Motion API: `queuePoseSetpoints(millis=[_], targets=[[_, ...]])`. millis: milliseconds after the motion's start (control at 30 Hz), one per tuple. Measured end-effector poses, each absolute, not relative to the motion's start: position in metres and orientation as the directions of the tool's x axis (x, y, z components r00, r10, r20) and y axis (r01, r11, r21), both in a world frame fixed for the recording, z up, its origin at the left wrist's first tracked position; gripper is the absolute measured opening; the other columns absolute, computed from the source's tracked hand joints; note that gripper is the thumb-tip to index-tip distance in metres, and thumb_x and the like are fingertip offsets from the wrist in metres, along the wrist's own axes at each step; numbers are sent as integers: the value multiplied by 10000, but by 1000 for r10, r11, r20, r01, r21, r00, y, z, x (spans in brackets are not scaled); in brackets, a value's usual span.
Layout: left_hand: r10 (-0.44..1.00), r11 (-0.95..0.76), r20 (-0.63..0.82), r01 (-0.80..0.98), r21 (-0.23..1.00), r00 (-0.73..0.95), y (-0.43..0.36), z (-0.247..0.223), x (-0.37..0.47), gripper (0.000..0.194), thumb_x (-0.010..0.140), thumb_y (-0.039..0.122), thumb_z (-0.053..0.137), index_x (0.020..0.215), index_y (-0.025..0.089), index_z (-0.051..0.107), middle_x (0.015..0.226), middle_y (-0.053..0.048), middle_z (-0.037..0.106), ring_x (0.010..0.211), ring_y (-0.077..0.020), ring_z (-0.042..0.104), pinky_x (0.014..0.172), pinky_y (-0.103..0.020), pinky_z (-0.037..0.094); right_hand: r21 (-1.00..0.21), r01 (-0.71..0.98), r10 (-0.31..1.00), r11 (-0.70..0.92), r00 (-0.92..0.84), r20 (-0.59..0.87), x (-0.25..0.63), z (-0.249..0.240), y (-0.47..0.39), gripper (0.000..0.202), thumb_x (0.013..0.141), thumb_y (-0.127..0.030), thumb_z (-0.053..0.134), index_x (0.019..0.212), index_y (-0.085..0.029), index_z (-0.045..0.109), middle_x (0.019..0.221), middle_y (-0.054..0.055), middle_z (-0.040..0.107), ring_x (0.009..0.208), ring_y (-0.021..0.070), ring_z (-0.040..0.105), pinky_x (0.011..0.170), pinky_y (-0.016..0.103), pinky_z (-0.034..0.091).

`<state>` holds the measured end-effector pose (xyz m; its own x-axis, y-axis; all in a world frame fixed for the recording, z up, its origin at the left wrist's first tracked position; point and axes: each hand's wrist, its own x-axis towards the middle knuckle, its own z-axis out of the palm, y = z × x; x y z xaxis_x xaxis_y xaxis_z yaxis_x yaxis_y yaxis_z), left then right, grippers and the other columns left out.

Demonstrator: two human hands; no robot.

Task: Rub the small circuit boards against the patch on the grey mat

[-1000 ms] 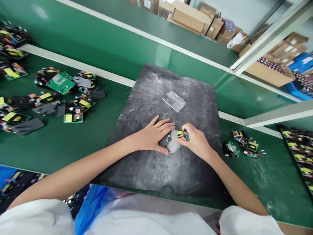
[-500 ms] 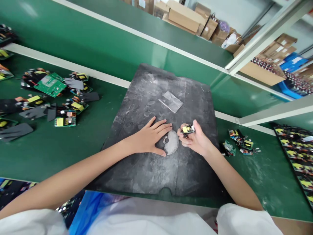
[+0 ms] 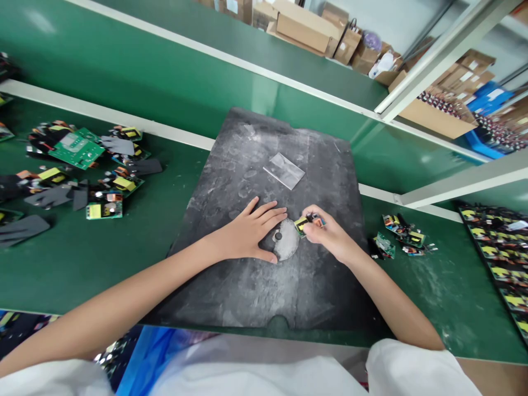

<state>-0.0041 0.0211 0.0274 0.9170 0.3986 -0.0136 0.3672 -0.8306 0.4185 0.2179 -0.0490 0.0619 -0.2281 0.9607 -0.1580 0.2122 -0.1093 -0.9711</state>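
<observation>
My left hand (image 3: 251, 230) lies flat with fingers spread on the black board (image 3: 239, 286), touching the left side of a round grey disc (image 3: 289, 240). A small dark round spot shows on the disc beside my fingers. In my right hand (image 3: 328, 234) is a small circuit board (image 3: 307, 223) with yellow and orange parts, pinched between thumb and fingers at the disc's right edge. Whether it touches the disc I cannot tell. Farther up the black board lies a flat grey rectangular plate (image 3: 284, 170).
Several circuit boards (image 3: 105, 205) with dark grey flaps lie on the green bench at left. A smaller group of circuit boards (image 3: 404, 234) sits right of the black board. A tray of boards (image 3: 499, 264) stands far right. Cardboard boxes (image 3: 305, 27) fill the back.
My right hand has turned over, tilting the circuit board and bringing it slightly left toward the disc. My left hand keeps its place on the black board. The view has shifted slightly.
</observation>
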Motion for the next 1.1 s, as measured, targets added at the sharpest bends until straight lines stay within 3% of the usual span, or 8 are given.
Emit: queuePoseSetpoints(millis=[67, 133, 233, 333, 500, 867, 967, 1100], targets=[[399, -831, -14, 367, 418, 917, 21, 27, -4, 966, 720, 788, 341, 1458, 183, 195, 1538, -81, 225, 1438, -291, 118, 1152, -529, -39, -777, 615, 985, 134, -171, 34, 217, 64, -53, 330, 824, -449, 653, 949, -214, 457, 795, -17, 470, 643, 165, 468, 550, 258, 317], [399, -830, -21, 371, 416, 917, 21, 28, -5, 968, 721, 790, 335, 1460, 181, 187, 1542, -75, 214, 1439, -286, 112, 1155, -523, -42, -410, 871, 959, 271, -207, 195, 215, 66, -56, 297, 807, -345, 684, 953, -201, 469, 897, 17, 499, 706, 186, 507, 558, 270, 329], [401, -831, -35, 380, 407, 915, 21, 28, -4, 974, 719, 795, 326, 1459, 177, 186, 1546, -63, 201, 1442, -278, 99, 1157, -515, -54, -57, 949, 923, 311, -288, 255, 214, 66, -59, 368, 768, -317, 768, 949, -185, 476, 889, 14, 499, 661, 174, 520, 506, 274, 334], [401, -833, -32, 378, 403, 916, 21, 29, -4, 976, 715, 799, 327, 1456, 176, 198, 1543, -65, 212, 1441, -279, 105, 1157, -517, -52, 29, 950, 914, 310, -306, 267, 214, 69, -58, 442, 729, -361, 827, 931, -181, 478, 867, 1, 495, 648, 162, 528, 496, 270, 361], [399, -836, -23, 374, 402, 917, 21, 28, -3, 967, 719, 793, 334, 1452, 174, 212, 1538, -83, 224, 1439, -290, 116, 1154, -533, -32, 5, 959, 928, 283, -275, 252, 215, 73, -57, 447, 718, -372, 833, 911, -191, 473, 845, -12, 502, 641, 160, 539, 490, 266, 363], [397, -821, -35, 372, 433, 917, 21, 31, -4, 967, 713, 788, 362, 1451, 180, 214, 1534, -94, 234, 1439, -288, 117, 1155, -532, -32, -184, 949, 951, 256, -212, 225, 215, 72, -58, 469, 711, -374, 781, 974, -216, 427, 883, 13, 558, 665, 217, 584, 508, 273, 367], [402, -810, -17, 364, 459, 916, 24, 28, -4, 960, 713, 782, 383, 1442, 174, 240, 1528, -107, 245, 1437, -299, 119, 1151, -537, -38, -294, 927, 965, 234, -186, 183, 214, 72, -55, 487, 697, -354, 756, 1022, -224, 417, 912, 17, 572, 729, 249, 608, 557, 291, 423], [429, -790, 38, 355, 500, 902, 13, 33, -10, 900, 733, 729, 434, 1426, 178, 273, 1504, -117, 301, 1421, -297, 188, 1142, -559, -15, -538, 815, 975, 216, -213, 70, 216, 67, -70, 479, 742, -418, 663, 1110, -264, 399, 936, 27, 607, 795, 283, 628, 623, 351, 503]])
